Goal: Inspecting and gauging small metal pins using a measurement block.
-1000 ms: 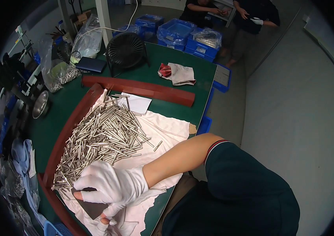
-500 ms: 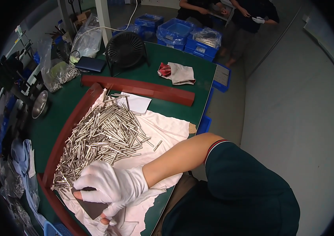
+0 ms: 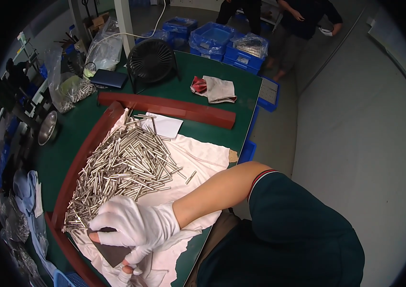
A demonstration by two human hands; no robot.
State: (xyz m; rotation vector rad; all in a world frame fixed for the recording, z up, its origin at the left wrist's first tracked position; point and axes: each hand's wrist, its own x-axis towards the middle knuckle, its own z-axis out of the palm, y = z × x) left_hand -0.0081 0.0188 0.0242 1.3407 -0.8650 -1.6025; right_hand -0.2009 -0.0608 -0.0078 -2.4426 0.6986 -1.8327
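My right hand (image 3: 133, 224), in a white glove, reaches left across the white cloth (image 3: 198, 158). Its fingers are curled shut over the top edge of a dark square pad (image 3: 113, 252). What lies under the fingertips is hidden. Only a few gloved fingers of my left hand (image 3: 127, 273) show, gripping the pad's lower corner from beneath. Just above my right hand lies a heap of several short shiny metal rods (image 3: 121, 165) on the cloth. One stray rod (image 3: 191, 177) rests apart to the right.
Red-brown bars (image 3: 169, 107) fence the cloth on the green table (image 3: 188, 71). At the back stand a black fan (image 3: 151, 61), a rag (image 3: 217, 89), a dark case (image 3: 110, 79) and bagged rods (image 3: 71, 88). Blue crates (image 3: 217, 38) and another person (image 3: 303, 28) are beyond.
My right hand has shifted very slightly on the dark pad; the rods and cloth lie as before.
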